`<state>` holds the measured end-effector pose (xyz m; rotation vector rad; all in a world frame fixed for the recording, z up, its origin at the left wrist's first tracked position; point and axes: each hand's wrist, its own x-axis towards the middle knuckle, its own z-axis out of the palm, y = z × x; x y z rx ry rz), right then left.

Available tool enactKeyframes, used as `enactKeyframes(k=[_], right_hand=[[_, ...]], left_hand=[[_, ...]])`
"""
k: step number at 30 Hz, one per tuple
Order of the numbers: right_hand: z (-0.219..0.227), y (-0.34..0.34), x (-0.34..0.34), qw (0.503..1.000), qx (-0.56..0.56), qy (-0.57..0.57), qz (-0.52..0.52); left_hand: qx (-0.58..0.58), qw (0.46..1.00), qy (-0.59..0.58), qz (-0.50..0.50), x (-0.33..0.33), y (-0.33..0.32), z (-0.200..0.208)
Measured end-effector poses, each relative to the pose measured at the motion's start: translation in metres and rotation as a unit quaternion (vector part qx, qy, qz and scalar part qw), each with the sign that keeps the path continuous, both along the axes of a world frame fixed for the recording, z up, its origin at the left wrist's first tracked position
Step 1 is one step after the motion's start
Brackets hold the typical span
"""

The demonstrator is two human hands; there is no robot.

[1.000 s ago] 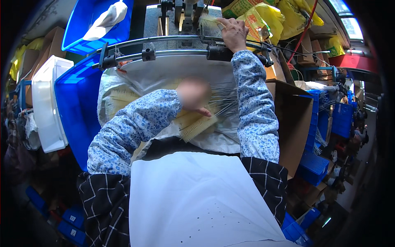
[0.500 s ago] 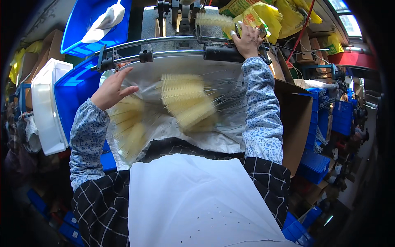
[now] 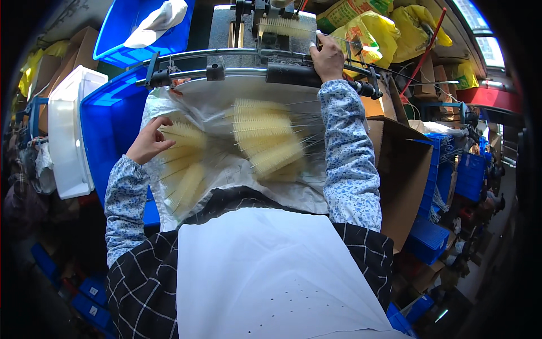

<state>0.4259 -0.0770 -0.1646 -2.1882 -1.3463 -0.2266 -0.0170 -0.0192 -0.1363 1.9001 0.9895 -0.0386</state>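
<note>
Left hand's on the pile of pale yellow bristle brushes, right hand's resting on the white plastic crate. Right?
Not quite. In the head view the right hand is up on the black handle of the metal bar of the machine, not on the white plastic crate, which sits far left. The left hand does touch the pale yellow bristle brushes.

Brushes (image 3: 186,164) in left pile, one brush (image 3: 285,25) on machine.
Pale yellow bristle brushes on thin wire stems, fanned flat on clear plastic; second pile (image 3: 268,138) alongside, stems pointing right. Single brush lies level, up top.
</note>
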Motion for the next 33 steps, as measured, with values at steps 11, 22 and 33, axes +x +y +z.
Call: enactKeyframes(k=[11, 22, 33], right_hand=[[0.021, 0.037, -0.072, 0.997, -0.072, -0.032, 0.006], [0.005, -0.005, -0.007, 0.997, -0.044, -0.056, -0.013], [0.012, -0.010, 0.038, 0.982, -0.163, -0.066, -0.064]], left_hand=[[-0.035, 0.998, 0.005, -0.060, 0.020, 0.003, 0.012], [0.061, 0.980, -0.174, 0.070, -0.037, 0.023, 0.094], [0.193, 0.904, -0.356, 0.137, -0.031, 0.024, 0.076]])
